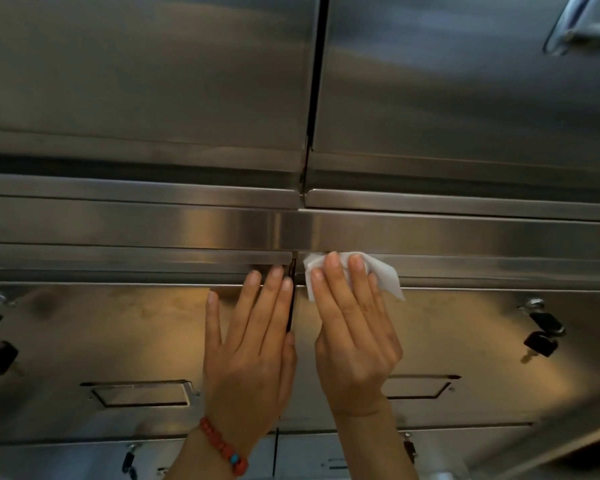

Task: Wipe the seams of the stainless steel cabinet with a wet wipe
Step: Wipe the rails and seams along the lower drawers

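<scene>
Red beads (pixel 223 447) circle the left wrist nearest the lens. Left hand (pixel 248 344) lies flat, fingers straight, on the left door (pixel 118 334) beside the vertical seam (pixel 292 306). Right hand (pixel 355 336) presses a white wipe (pixel 388 277) with straight fingers against the right door's (pixel 482 334) top edge, just right of that seam. Keys (pixel 542 337) hang in locks on both doors, well apart from the hands.

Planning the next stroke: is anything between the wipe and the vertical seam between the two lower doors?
Nothing separate blocks it. The wet wipe sits under the right hand just right of the vertical seam; the left hand lies flat along the seam's left edge.
</scene>
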`<action>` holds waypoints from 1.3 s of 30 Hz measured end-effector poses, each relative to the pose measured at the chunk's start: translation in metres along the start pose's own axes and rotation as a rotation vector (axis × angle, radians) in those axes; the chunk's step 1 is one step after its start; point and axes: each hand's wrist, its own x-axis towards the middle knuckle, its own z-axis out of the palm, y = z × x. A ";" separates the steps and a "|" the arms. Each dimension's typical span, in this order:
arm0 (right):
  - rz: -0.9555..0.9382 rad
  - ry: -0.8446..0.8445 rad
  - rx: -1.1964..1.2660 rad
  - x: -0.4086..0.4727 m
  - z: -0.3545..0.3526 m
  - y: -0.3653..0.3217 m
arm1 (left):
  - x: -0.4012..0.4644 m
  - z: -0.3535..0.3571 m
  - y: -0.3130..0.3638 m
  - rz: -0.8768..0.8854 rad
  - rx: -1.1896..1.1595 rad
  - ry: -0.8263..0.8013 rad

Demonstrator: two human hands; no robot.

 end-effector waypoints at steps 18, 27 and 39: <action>-0.176 -0.062 0.019 0.009 -0.012 0.019 | 0.000 -0.002 -0.002 0.000 -0.010 -0.014; -0.505 -0.197 0.071 0.035 -0.026 0.050 | 0.000 0.001 -0.001 -0.003 -0.010 0.009; -0.588 -0.316 0.138 0.054 -0.040 0.058 | 0.001 0.002 0.004 -0.025 -0.005 0.034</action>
